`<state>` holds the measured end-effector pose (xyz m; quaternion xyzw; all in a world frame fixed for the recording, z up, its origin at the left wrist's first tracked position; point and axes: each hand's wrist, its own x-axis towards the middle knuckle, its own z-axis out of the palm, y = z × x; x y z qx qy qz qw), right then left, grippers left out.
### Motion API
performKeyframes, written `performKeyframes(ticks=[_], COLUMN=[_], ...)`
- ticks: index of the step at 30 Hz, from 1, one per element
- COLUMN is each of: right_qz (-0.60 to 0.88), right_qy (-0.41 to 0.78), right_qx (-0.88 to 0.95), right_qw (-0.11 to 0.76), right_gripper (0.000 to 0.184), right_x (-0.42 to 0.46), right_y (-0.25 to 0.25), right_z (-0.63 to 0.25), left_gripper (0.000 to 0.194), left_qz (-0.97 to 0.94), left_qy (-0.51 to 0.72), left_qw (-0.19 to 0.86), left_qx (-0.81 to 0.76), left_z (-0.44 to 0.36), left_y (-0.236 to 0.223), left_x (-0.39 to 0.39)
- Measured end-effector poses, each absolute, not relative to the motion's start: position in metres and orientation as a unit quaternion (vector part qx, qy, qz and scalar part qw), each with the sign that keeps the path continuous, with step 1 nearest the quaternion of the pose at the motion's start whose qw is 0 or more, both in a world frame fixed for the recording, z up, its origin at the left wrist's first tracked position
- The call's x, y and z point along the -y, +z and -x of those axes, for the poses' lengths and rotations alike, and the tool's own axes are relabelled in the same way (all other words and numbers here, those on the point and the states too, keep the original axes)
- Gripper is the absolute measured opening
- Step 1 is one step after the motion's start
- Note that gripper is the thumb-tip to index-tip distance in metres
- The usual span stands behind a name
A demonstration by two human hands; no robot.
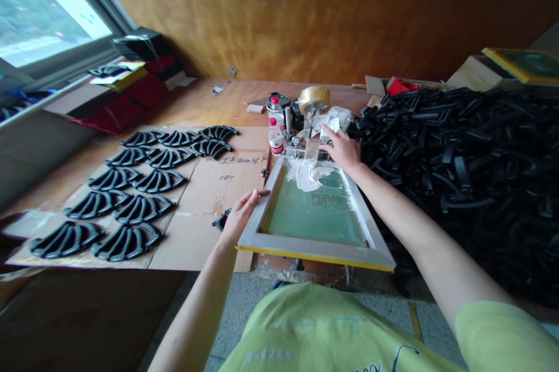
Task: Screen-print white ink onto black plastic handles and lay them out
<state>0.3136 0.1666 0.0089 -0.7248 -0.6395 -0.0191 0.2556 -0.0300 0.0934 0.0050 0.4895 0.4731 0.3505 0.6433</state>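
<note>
A screen-printing frame [314,244] with a pale grey border and a green mesh lies tilted in front of me. White ink [308,176] is smeared thickly over the far end of its mesh. My left hand [241,212] grips the frame's left side, fingers closed at the edge. Beyond the far end, my right hand [344,149] is bent round a small white piece [331,128], whose kind I cannot make out. A translucent flat blade [311,149] stands in the ink beside that hand. Just left of the frame, a black plastic part [222,219] is partly hidden by my left hand.
Black fan-shaped parts [146,207] lie in rows on cardboard [209,203] at left. A large heap of black parts [437,156] rises at right. Red-capped bottles [275,136], a roll of tape [314,98] and a metal clamp [297,148] stand behind the frame.
</note>
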Motion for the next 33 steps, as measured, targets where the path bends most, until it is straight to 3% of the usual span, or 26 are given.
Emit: performKeyframes(ticks=[4, 7, 10, 12, 14, 16, 18, 20, 22, 25, 28, 33], right_qz=[0.806, 0.812, 0.718, 0.687, 0.685, 0.65, 0.567, 0.524, 0.602, 0.772, 0.787, 0.791], right_qy=[-0.044, 0.039, 0.124, 0.117, 0.073, 0.041, 0.046, 0.078, 0.096, 0.129, 0.201, 0.188], right_qx=[0.493, 0.516, 0.659, 0.705, 0.715, 0.746, 0.805, 0.826, 0.771, 0.621, 0.578, 0.572], right_qw=[0.324, 0.271, 0.188, 0.136, 0.12, 0.139, 0.17, 0.194, 0.183, 0.049, -0.076, -0.108], right_gripper=[0.036, 0.027, 0.031, 0.029, 0.019, 0.017, 0.02, 0.023, 0.026, 0.027, 0.027, 0.024], right_x=[-0.132, -0.098, -0.075, -0.065, -0.055, -0.042, -0.029, -0.02, -0.019, -0.026, -0.032, -0.032], right_y=[-0.008, -0.045, -0.075, -0.08, -0.074, -0.064, -0.057, -0.057, -0.063, -0.08, -0.098, -0.11], right_z=[-0.367, -0.358, -0.314, -0.282, -0.253, -0.228, -0.209, -0.208, -0.23, -0.285, -0.324, -0.332], left_gripper=[0.049, 0.042, 0.041, 0.042, 0.046, 0.049, 0.044, 0.041, 0.041, 0.04, 0.042, 0.052], left_qz=[-0.483, -0.453, -0.392, -0.367, -0.356, -0.32, -0.27, -0.239, -0.24, -0.249, -0.246, -0.358], left_qy=[0.48, 0.497, 0.539, 0.5, 0.365, 0.258, 0.243, 0.275, 0.305, 0.323, 0.246, 0.128], left_qw=[0.626, 0.644, 0.642, 0.673, 0.742, 0.795, 0.809, 0.782, 0.72, 0.589, 0.509, 0.486], left_qx=[-0.379, -0.365, -0.379, -0.403, -0.435, -0.446, -0.462, -0.506, -0.575, -0.698, -0.788, -0.787], left_z=[0.0, -0.019, -0.029, -0.034, -0.039, -0.043, -0.037, -0.015, 0.027, 0.105, 0.161, 0.178], left_y=[0.048, 0.063, 0.048, 0.022, -0.009, -0.037, -0.057, -0.073, -0.09, -0.123, -0.155, -0.176], left_x=[-0.125, -0.144, -0.137, -0.116, -0.086, -0.056, -0.036, -0.031, -0.037, -0.057, -0.073, -0.089])
